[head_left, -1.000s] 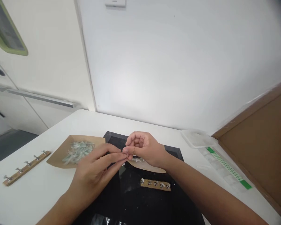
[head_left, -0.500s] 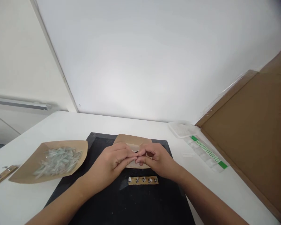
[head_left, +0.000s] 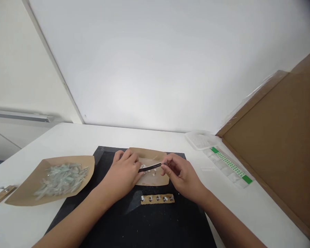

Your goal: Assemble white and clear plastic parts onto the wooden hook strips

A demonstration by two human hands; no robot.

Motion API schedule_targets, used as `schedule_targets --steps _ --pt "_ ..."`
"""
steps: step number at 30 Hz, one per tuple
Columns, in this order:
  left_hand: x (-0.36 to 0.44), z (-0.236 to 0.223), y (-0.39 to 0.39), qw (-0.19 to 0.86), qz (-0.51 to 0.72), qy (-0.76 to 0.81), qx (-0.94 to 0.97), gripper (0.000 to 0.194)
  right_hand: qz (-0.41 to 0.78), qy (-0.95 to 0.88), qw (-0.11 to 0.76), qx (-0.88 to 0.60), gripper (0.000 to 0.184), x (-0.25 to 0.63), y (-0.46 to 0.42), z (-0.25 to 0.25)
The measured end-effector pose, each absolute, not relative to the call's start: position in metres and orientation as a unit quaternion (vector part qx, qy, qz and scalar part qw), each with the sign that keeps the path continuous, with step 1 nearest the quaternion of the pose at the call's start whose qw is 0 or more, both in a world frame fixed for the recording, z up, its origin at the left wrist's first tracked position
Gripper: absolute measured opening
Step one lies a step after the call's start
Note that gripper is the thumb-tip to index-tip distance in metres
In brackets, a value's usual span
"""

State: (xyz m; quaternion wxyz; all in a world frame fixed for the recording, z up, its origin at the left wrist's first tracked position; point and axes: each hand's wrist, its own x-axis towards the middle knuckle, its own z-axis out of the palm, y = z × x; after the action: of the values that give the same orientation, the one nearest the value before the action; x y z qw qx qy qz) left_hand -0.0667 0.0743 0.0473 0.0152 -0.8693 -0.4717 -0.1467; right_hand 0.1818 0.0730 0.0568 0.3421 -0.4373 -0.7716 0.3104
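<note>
A slim black tool [head_left: 151, 167] with a light upper edge spans the gap between my hands; its exact kind does not show. My right hand [head_left: 179, 174] pinches its right end between thumb and fingers. My left hand [head_left: 125, 168], back turned up and fingers bent, is closed at the left end, which it hides. Below both hands lies a brown paper tray [head_left: 144, 154] with small white bits [head_left: 155, 170] in it. Nearer me, a short tan strip [head_left: 154, 202] carries several small metal stands, with white pieces on some.
A black mat [head_left: 155, 227] covers the middle of the white table [head_left: 72, 136]. At left, another paper tray [head_left: 32, 187] holds clear plastic slivers, beside a wooden strip [head_left: 2, 195] with metal stands. Right are a clear compartment case [head_left: 231, 168] with a green label and a cardboard panel [head_left: 276, 144].
My hands have moved apart from a fingertip-to-fingertip pinch. The black tool now shows between them, and my left hand has turned back-up. The view has shifted slightly.
</note>
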Motion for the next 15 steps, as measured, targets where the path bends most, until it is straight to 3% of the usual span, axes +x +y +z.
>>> schedule_targets --steps 6,10,15 --pt "-0.064 0.032 0.072 0.016 -0.149 -0.499 -0.853 0.018 0.35 -0.758 0.361 -0.415 0.015 0.184 0.071 0.05" --pt "-0.065 0.035 0.073 -0.009 -0.17 -0.505 -0.846 0.027 0.291 -0.777 0.373 -0.414 0.017 0.181 0.071 0.044" --pt "-0.067 0.049 0.065 -0.094 -0.205 -0.479 -0.848 0.02 0.167 -0.798 0.399 -0.419 0.011 0.174 0.071 0.034"
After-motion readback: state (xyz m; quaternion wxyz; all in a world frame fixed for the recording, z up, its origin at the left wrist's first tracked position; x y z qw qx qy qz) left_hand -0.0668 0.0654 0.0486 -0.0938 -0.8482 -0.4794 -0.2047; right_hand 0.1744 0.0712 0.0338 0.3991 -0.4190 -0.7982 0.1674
